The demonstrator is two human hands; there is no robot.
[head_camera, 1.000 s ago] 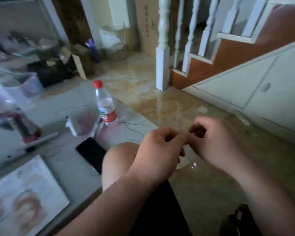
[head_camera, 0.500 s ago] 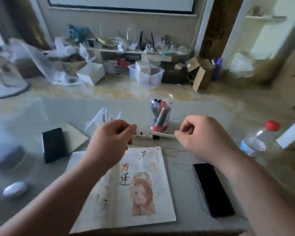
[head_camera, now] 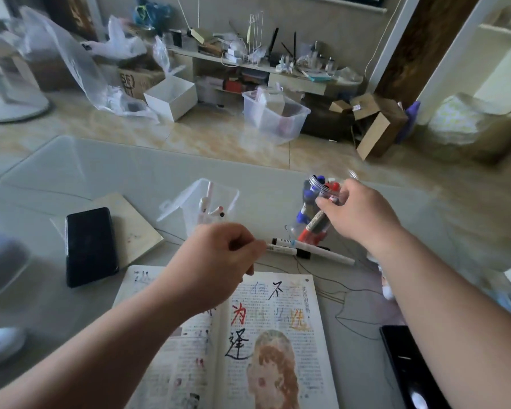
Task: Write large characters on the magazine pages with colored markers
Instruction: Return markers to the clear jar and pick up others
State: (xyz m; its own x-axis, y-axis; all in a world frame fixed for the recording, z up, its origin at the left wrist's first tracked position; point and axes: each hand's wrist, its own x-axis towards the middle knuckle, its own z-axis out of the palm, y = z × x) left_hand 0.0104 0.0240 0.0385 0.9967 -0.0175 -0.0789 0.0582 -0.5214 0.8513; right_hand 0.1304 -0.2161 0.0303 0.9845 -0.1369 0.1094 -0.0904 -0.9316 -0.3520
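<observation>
The open magazine lies at the table's near edge, with large black, red, blue and yellow characters written on its right page. My left hand hovers above its top edge and pinches the end of a white marker with a black cap. Right behind it, a second white marker lies on the table. My right hand is up at the mouth of the clear jar of markers. Its fingers are curled on a red-capped marker.
A black phone lies on a pale pad at left, and another phone at the near right. A clear box holding pens stands behind my left hand. Thin cables cross the table; a white oval object sits far left.
The view swung from the stairs back to the table. My right hand has let go of the marker held between both hands and risen to the jar; my left hand still pinches its marker.
</observation>
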